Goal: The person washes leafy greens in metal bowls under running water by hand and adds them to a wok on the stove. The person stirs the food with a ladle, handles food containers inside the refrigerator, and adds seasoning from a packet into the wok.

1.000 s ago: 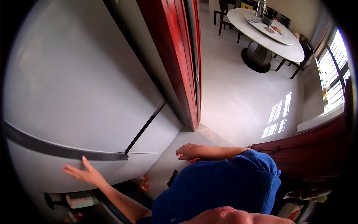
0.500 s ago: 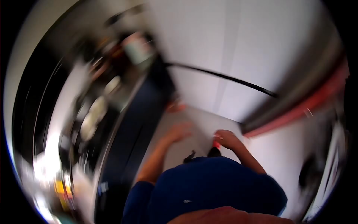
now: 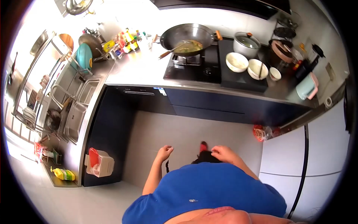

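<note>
My left hand (image 3: 164, 153) hangs over the grey floor in front of my blue shirt, fingers curled in and touching no object. On the other side, my right hand (image 3: 222, 153) is held near my waist with its fingers loosely bent; whether anything small is inside cannot be seen. On the stove sits a wok (image 3: 187, 39) with food and a spatula (image 3: 171, 50) in it. To its right are a lidded pot (image 3: 247, 45), a white bowl (image 3: 236, 62) and a second bowl (image 3: 257, 69) with a utensil in it.
The counter edge (image 3: 194, 86) runs across in front of me. A double sink (image 3: 76, 119), a dish rack (image 3: 31, 86) and a hanging waste bin (image 3: 100, 162) are at the left. The fridge (image 3: 283, 160) stands at the right, beside red bags (image 3: 259, 132) on the floor.
The view has turned from the fridge and dining room to the stove and sink. My left hand has come away from the fridge and lowered. Both hands now hang before my body.
</note>
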